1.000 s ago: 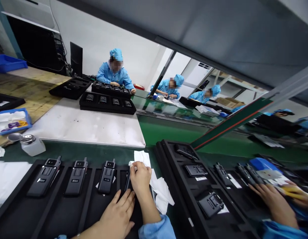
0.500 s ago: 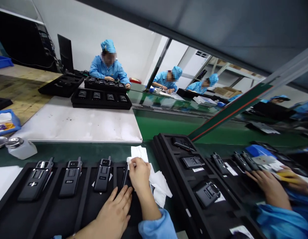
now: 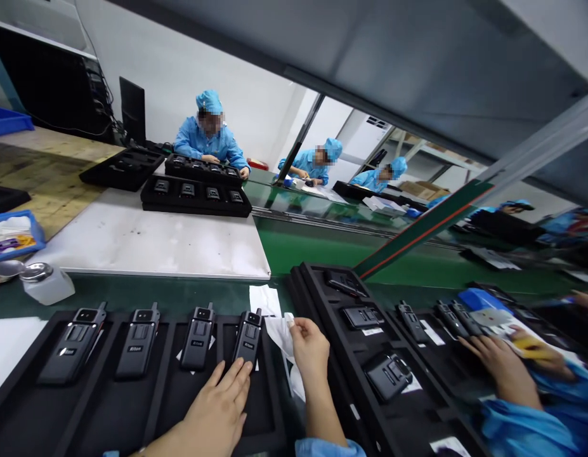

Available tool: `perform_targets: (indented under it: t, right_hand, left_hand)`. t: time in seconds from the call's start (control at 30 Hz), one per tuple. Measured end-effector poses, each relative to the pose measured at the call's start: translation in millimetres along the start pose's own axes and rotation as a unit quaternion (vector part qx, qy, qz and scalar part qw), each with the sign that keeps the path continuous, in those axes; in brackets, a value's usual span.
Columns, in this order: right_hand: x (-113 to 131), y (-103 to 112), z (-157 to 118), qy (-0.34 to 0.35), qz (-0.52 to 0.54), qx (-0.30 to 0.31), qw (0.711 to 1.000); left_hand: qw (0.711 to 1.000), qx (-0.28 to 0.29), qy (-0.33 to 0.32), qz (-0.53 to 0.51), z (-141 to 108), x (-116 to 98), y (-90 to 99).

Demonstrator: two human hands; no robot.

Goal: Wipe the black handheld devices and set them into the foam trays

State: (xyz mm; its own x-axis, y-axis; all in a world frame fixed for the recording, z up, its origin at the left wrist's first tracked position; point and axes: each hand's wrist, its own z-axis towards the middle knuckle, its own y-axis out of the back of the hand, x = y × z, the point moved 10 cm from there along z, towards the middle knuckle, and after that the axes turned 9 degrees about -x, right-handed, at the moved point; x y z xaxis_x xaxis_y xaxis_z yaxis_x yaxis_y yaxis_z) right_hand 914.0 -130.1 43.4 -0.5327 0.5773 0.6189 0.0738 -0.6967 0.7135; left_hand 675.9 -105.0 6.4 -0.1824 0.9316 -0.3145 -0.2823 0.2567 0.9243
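From where I stand, the person's right sleeve is light-blue workwear fabric, soft and slightly rumpled at the cuff, and a sliver of the matching left sleeve shows low down. The left hand and right hand are bare.

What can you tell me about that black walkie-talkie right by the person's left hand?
The black handheld radio lies in a slot of a black foam tray, its stubby antenna pointing away from the person. Its body looks like matte plastic, with a small top window and a printed front label too small to read. The left hand's fingertips seem to touch its lower end.
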Motion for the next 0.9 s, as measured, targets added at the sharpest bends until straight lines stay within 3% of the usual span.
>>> perform_targets:
  t: [0.13,0.33,0.4,0.5,0.6,0.67,0.8,0.9]
  right_hand:
    - [19.7,-14.0,23.9,0.034,0.035,0.004,0.999]
    - [67.6,-67.2,53.3,0.075,0.02,0.054,0.996]
    - [69.3,-68.5,57.2,0.078,0.008,0.068,0.995]
    - [61.4,-43.3,53.9,0.089,0.02,0.063,0.994]
    - [44.8,-7.1,27.4,0.097,0.047,0.046,0.993]
    - [31.2,8.3,-7.7,0.102,0.07,0.048,0.991]
    - [0.0,15.5,-97.0,0.114,0.127,0.058,0.984]
    - [-23.8,11.9,-146.0,0.108,0.114,0.049,0.986]
  left_hand:
    - [1.0,0.004,-0.009,0.009,-0.9,3.2,-7.1]
    - [1.0,0.004,-0.011,0.01,-2.5,10.8,-18.1]
    - [1.0,0.005,-0.01,0.001,-3.9,9.9,-17.5]
    - [1.0,-0.008,0.002,-0.013,-5.9,7.0,-8.1]
    - [0.999,-0.027,0.013,-0.023,-6.5,3.1,5.8]
    - [0.999,-0.033,0.006,-0.027,-5.8,-0.6,13.7]
    - [0.998,-0.05,-0.012,-0.019,-8.4,-5.4,28.0]
    - [0.997,-0.075,-0.015,-0.007,-22.4,-6.7,41.3]
